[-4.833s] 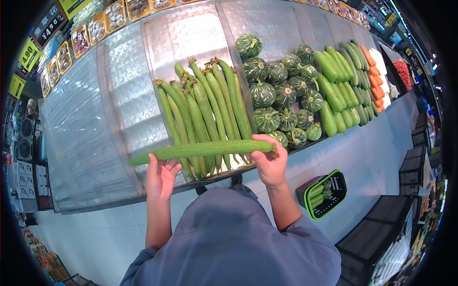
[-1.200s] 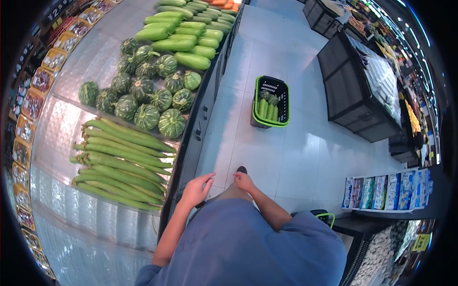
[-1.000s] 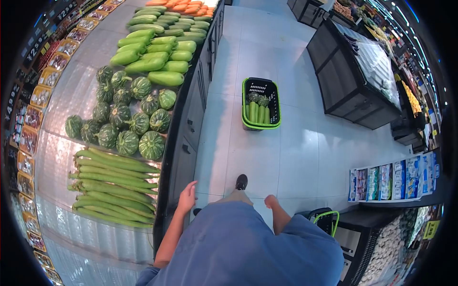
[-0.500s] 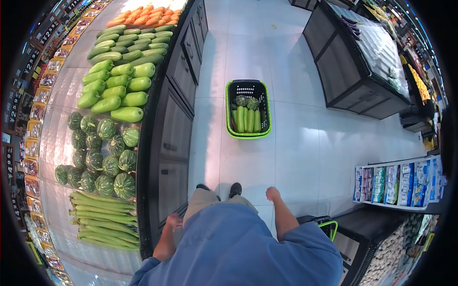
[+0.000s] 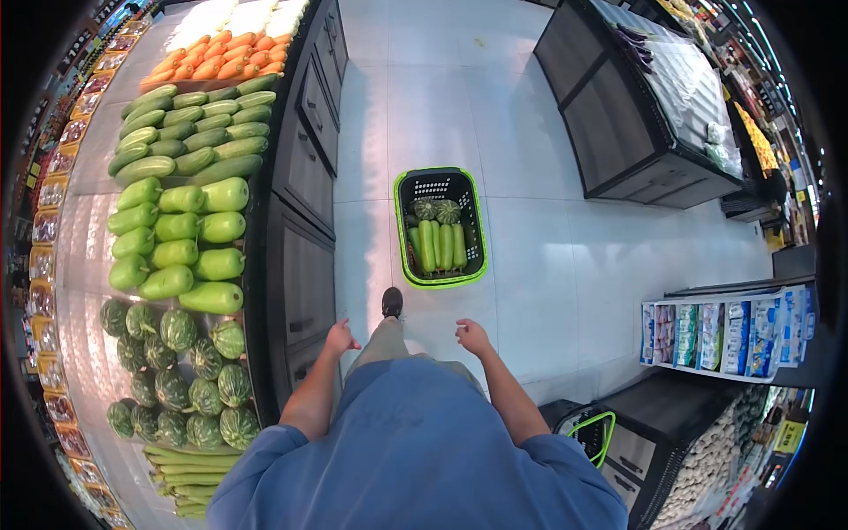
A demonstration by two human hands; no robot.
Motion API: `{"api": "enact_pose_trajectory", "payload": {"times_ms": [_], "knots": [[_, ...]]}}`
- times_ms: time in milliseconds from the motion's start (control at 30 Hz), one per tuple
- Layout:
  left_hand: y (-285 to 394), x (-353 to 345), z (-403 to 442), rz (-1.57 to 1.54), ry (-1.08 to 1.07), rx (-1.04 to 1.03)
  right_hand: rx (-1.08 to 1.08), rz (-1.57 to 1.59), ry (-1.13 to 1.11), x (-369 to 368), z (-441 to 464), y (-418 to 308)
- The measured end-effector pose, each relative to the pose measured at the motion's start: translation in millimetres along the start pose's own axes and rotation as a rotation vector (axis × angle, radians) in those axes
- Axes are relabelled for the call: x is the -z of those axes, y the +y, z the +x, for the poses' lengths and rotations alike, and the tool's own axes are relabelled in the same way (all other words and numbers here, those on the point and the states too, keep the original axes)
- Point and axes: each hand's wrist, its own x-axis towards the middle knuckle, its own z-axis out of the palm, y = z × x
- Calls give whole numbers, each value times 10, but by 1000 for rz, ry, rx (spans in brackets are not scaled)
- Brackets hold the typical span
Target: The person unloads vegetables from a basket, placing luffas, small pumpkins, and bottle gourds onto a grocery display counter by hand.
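Fingers (image 5: 351, 341) of L hand (image 5: 340, 336) & R hand (image 5: 474, 336) loosely curled, slightly apart; bright-green-rimmed black plastic basket (image 5: 431, 185), long green veg (image 5: 443, 246) inside, on pale tiled floor (image 5: 534, 265) beyond hands.

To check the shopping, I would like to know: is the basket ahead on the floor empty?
No, the basket holds striped squashes and long green vegetables.

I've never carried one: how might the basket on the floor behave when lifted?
The basket seems fairly rigid, judging by its upright walls. It may hang heavier at the near end, where long green vegetables lie. The round striped squashes could roll if tilted.
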Motion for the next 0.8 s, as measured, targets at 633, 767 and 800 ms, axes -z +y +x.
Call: {"api": "enact_pose_trajectory", "payload": {"times_ms": [633, 767, 800], "knots": [[2652, -731, 1971, 527, -129, -114, -378, 3, 277, 604, 281, 673], [2942, -1309, 1858, 473, -170, -114, -391, 248, 269, 971, 1059, 900], [3000, -1487, 1809, 478, -155, -107, -387, 255, 254, 1129, 1225, 807]]}}
